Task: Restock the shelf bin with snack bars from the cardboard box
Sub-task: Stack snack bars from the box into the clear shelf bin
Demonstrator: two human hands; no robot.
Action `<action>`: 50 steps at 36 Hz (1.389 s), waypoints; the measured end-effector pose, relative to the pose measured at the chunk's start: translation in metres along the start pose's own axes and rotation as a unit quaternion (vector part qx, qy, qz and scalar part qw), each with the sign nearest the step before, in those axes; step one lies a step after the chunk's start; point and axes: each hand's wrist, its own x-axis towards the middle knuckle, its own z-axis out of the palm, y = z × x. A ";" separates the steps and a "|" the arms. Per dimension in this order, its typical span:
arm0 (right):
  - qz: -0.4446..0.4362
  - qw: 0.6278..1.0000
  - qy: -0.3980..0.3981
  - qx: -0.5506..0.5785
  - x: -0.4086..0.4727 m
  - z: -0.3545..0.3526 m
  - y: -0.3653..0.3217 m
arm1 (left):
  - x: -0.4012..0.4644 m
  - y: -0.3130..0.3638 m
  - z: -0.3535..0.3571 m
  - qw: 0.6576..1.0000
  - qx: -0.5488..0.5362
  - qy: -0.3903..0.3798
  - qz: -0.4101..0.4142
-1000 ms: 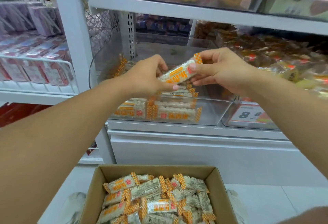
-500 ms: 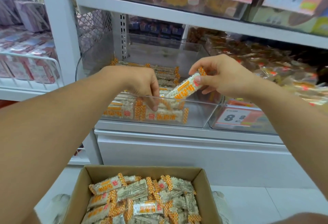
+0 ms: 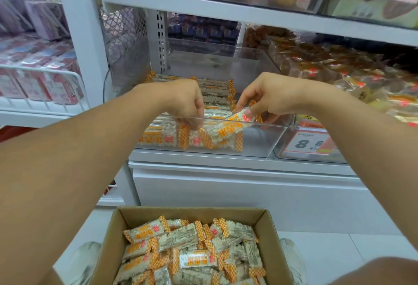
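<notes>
A clear plastic shelf bin (image 3: 262, 142) holds rows of white snack bars with orange checkered ends. My right hand (image 3: 273, 97) pinches one snack bar (image 3: 228, 126) by its upper end, and the bar slants down to the left inside the bin's front part. My left hand (image 3: 185, 101) reaches over the front wall with its fingers curled down onto the lower end of that bar, among the front-row bars. Below me stands an open cardboard box (image 3: 269, 228) filled with several loose bars (image 3: 187, 246).
To the right sits another clear bin with brown wrapped snacks (image 3: 339, 74) and a price tag (image 3: 309, 142) on its front. A white shelf post (image 3: 79, 36) and a wire rack of pink packs (image 3: 38, 81) stand at the left. A white shelf board (image 3: 226, 11) runs overhead.
Both hands have dropped from above the bin down into it. The bar in my right hand went from level with the rim to slanting low among the front row.
</notes>
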 end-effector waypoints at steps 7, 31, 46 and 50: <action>0.067 0.992 -0.091 -0.056 0.007 0.010 -0.001 | -0.010 -0.001 -0.009 0.992 0.085 -0.039 -0.082; 0.226 0.972 -0.056 0.041 0.021 0.032 -0.027 | -0.010 -0.011 -0.006 0.998 -0.024 -0.023 -0.057; 0.196 0.975 -0.015 0.099 0.002 0.032 -0.026 | -0.009 -0.006 -0.006 0.998 0.003 -0.015 -0.058; 0.183 0.980 0.007 0.078 -0.002 0.031 -0.024 | -0.013 -0.010 -0.005 0.998 -0.038 -0.021 -0.047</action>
